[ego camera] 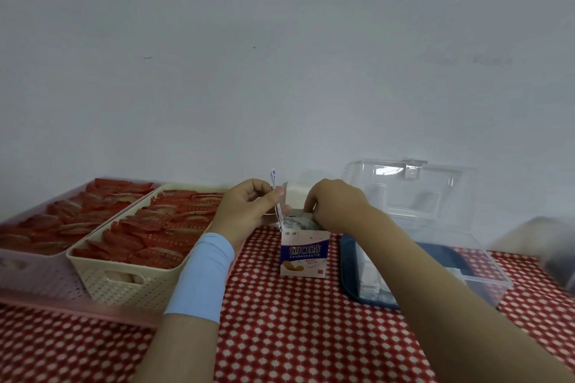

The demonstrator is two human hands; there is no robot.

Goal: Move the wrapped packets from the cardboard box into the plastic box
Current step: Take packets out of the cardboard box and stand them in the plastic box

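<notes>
Wrapped packets: thin white paper sachets with blue print. One single packet [274, 193] stands upright, pinched between thumb and forefinger of the left hand [249, 205], the other fingers curled under. The remaining packets [297, 222] sit grey-white in the open mouth of the small white-and-purple cardboard box [304, 253], upright on the red-and-white checked tablecloth [295, 336].

Right hand [337, 202]: knuckles up, fingers curled down into the carton mouth. The fingertips are hidden, so I cannot tell whether they have hold of anything.

Destination: clear plastic box [491, 284] with its hinged lid [420, 190] raised against the wall, standing on a dark blue tray [350, 270] just right of the carton. Pale contents show through it but are too blurred to identify.

Step in hand, by judgement: drawing packets out of the carton — transfer not yet made for the one held. The next move calls for carrying it rightward over the carton and the right forearm, then lowering it past the near rim of the clear box.

Room: the cream perforated plastic basket [124, 286] of red sachets lies close on the left — the open way is to the right. The raised lid bounds the far side, and the light carton could tip if tugged.
</notes>
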